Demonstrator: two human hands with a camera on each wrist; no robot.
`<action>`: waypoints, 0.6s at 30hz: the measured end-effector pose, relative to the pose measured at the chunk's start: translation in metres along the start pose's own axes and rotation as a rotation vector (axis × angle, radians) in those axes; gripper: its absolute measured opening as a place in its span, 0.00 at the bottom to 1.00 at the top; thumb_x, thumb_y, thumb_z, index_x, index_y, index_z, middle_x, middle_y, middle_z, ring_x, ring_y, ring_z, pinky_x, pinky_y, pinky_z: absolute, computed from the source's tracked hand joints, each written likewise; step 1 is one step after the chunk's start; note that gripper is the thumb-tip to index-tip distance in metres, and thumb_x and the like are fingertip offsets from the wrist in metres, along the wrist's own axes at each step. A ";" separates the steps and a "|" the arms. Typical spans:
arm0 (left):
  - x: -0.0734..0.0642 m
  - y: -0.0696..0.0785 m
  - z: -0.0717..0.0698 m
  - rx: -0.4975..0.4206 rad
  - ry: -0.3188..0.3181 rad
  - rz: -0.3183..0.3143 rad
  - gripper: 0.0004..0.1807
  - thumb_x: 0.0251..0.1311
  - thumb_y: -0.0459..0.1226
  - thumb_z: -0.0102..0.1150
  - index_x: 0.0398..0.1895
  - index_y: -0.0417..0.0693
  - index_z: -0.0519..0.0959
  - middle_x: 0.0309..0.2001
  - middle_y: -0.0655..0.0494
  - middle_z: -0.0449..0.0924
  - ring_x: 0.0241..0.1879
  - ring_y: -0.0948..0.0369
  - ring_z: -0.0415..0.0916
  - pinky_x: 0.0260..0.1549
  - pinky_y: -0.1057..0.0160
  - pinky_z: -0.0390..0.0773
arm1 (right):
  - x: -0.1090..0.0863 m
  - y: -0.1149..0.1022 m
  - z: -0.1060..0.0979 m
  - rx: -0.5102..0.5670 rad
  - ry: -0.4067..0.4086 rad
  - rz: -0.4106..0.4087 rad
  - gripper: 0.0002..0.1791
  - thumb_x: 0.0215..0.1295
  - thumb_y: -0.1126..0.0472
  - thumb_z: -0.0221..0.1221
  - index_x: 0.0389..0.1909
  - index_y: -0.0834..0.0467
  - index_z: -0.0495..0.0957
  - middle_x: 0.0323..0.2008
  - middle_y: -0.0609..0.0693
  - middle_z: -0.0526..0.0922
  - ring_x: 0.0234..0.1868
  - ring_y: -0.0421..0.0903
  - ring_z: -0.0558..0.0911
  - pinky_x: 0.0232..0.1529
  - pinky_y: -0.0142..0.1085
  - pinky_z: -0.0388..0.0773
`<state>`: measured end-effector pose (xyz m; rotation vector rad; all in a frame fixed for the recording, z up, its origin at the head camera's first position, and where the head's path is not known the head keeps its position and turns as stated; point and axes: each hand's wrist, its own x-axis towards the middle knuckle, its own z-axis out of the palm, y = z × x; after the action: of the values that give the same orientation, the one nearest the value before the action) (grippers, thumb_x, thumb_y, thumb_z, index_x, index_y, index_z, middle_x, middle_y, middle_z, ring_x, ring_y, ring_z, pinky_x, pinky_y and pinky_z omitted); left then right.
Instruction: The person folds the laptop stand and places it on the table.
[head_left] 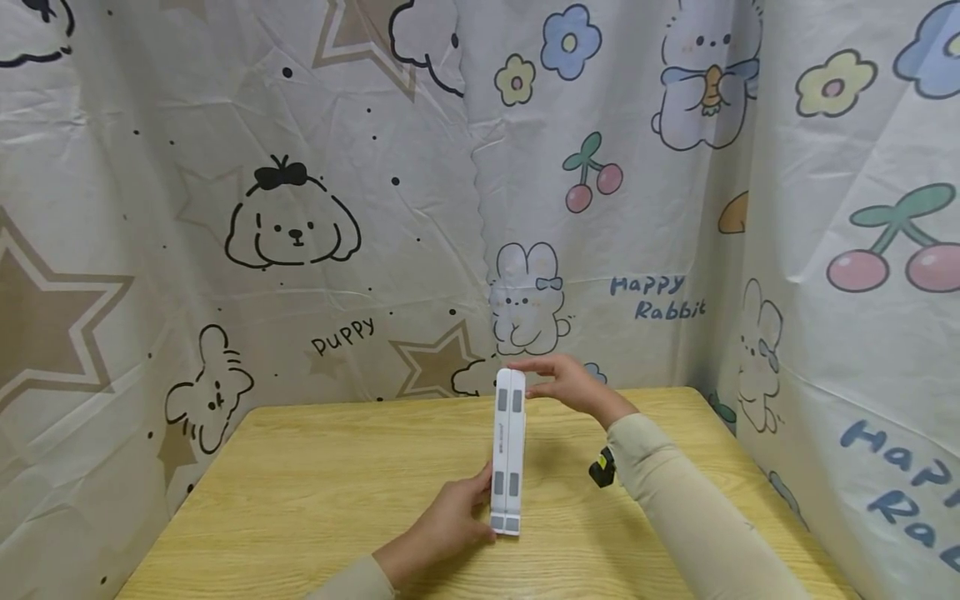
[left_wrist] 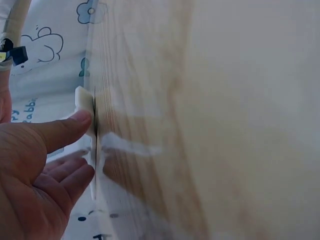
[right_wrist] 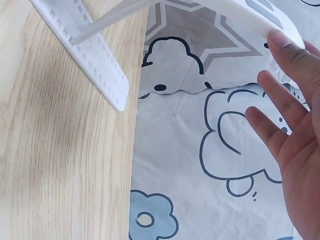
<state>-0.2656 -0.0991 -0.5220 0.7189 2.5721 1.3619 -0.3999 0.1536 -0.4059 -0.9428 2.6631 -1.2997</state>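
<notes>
A white folding laptop stand (head_left: 509, 450) with grey pads stands on the table, narrow and long as seen from the head. My left hand (head_left: 452, 515) holds its near lower end from the left. In the left wrist view the thumb presses on the white end piece (left_wrist: 85, 102), the other fingers beneath. At the raised far end, my right hand (head_left: 572, 385) grips the top between thumb and fingers. From the right wrist, the notched base bar (right_wrist: 90, 55) lies on the table, with a thin strut rising from it; the index finger is partly hidden.
The light wooden table (head_left: 337, 475) ends at a back edge close behind the stand. A printed curtain (head_left: 420, 208) hangs behind it and along the sides. A small black device (head_left: 602, 467) with a yellow mark sits at the right wrist.
</notes>
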 end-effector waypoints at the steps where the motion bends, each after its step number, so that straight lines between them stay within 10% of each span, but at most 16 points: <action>1: 0.000 0.000 -0.001 -0.002 -0.008 -0.001 0.63 0.39 0.22 0.79 0.80 0.38 0.53 0.73 0.44 0.67 0.67 0.53 0.74 0.61 0.62 0.78 | -0.001 0.000 -0.001 -0.005 0.002 0.002 0.28 0.63 0.60 0.70 0.65 0.44 0.80 0.65 0.42 0.80 0.71 0.54 0.73 0.72 0.58 0.68; 18: 0.017 -0.019 -0.024 0.075 -0.124 0.076 0.52 0.50 0.24 0.73 0.80 0.47 0.58 0.70 0.54 0.73 0.66 0.61 0.74 0.67 0.60 0.72 | -0.020 0.007 -0.013 -0.058 0.112 -0.028 0.27 0.58 0.56 0.75 0.60 0.46 0.84 0.60 0.46 0.84 0.64 0.54 0.80 0.66 0.58 0.74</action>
<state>-0.2949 -0.1183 -0.5221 0.8926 2.5336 1.2049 -0.3906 0.1764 -0.4069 -0.9435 2.7956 -1.3254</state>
